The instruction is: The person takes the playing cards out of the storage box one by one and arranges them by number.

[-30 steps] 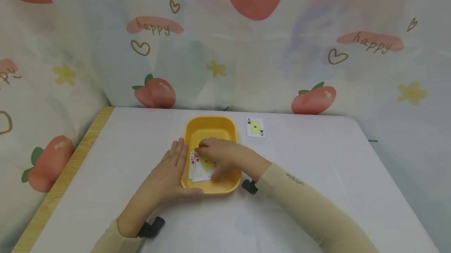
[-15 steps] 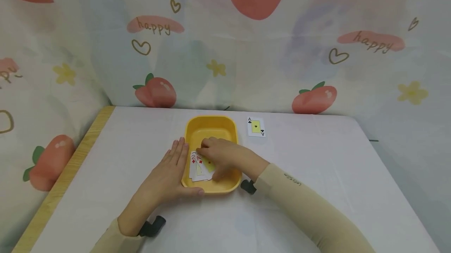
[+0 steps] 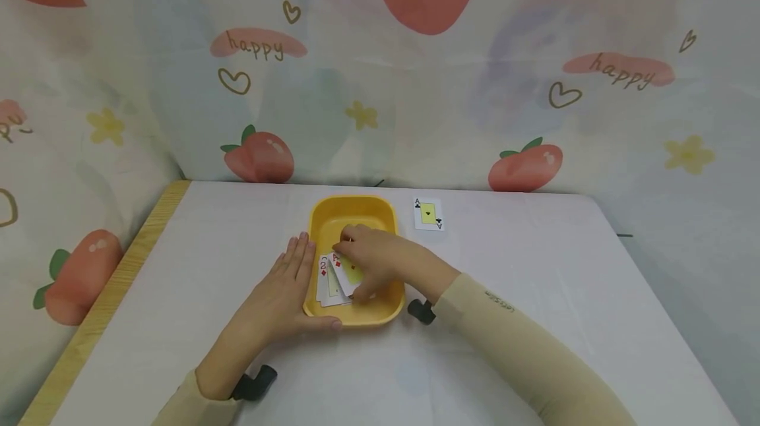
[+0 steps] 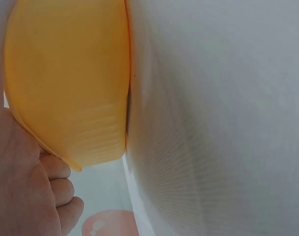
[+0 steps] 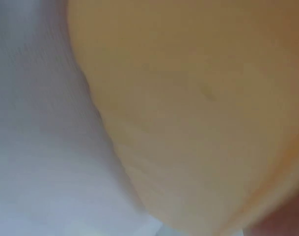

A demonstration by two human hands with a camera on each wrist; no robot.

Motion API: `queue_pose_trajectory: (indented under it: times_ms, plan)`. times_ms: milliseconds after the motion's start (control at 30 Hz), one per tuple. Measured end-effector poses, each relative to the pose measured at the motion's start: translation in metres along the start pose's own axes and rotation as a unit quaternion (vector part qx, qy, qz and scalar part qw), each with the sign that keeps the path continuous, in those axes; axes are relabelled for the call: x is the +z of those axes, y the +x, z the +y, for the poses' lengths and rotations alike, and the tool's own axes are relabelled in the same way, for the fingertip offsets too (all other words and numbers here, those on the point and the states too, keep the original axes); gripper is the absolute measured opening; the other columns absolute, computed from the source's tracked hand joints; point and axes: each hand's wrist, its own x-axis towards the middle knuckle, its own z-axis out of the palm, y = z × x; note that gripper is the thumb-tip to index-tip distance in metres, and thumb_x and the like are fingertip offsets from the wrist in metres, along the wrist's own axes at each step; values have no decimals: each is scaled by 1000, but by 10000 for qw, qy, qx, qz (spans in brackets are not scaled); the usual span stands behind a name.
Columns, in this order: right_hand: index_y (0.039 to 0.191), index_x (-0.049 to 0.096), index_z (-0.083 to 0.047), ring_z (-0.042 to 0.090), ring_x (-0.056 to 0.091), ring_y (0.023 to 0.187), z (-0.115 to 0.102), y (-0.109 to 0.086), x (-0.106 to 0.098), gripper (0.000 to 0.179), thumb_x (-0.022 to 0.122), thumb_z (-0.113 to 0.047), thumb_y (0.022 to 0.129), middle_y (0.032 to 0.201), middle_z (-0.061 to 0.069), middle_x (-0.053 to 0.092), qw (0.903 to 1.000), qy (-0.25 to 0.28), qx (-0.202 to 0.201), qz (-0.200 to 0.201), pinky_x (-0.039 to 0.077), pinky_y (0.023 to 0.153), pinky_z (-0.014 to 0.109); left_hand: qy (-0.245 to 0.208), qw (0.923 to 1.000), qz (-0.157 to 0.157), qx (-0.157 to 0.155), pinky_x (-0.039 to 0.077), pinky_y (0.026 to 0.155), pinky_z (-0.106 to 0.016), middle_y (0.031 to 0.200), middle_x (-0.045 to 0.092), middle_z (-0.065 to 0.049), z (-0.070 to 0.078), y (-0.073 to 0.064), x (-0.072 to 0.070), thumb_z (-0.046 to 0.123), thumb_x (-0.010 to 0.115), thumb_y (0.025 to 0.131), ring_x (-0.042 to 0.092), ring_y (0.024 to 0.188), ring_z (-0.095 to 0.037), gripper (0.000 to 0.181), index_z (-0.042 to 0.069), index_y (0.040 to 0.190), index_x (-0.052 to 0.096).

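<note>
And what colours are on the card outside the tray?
The card is white, yellow in the middle, with black markings; it shows best in the head view.

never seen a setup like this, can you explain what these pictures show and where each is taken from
No machine here, just a person's bare left hand and right hand. The wide picture is taken from the person's head, looking forward and down; the two close ones come from the wrists and show the outer side of the yellow tray. On the white tablecloth are that tray and, to the right of its far end, an ace of clubs. In the tray, the right hand pinches an ace of diamonds, with a two of diamonds showing to its left. The left hand rests against the tray's left side.
</note>
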Motion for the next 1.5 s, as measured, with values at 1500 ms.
queue_pose_trajectory:
  times_ms: [1500]
  plan:
    - [143,53,-11,16,46,113,68,-77,-43,84,81,-40,70,132,2,50,9891,478,727,1184,51,90,29,-29,9997,-25,-250,17,123,-49,167,-1,-17,2,2,4,88,64,64,0,155,-32,142,-2,158,7]
